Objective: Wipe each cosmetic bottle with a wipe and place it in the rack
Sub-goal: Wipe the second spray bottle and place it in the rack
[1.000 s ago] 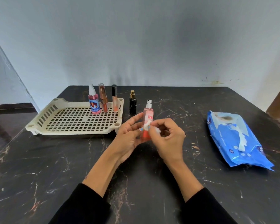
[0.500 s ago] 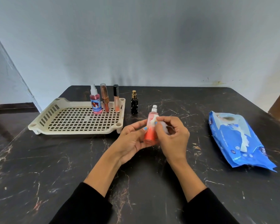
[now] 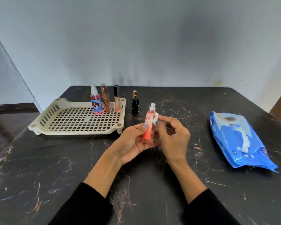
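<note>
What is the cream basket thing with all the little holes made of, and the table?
The cream rack with the grid of square holes looks like moulded plastic, matte, with smooth rounded corner posts. The black table with pale veins looks like polished marble or a print of it: it gives a soft sheen.

Table point(image 3: 39, 176) with rack point(image 3: 39, 125), black bottle point(image 3: 134, 106), wipes pack point(image 3: 230, 137)

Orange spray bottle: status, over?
Left hand holds the orange spray bottle upright. Right hand pinches the wipe against its shoulder. Rack holds three items; black bottle waits outside.
</note>
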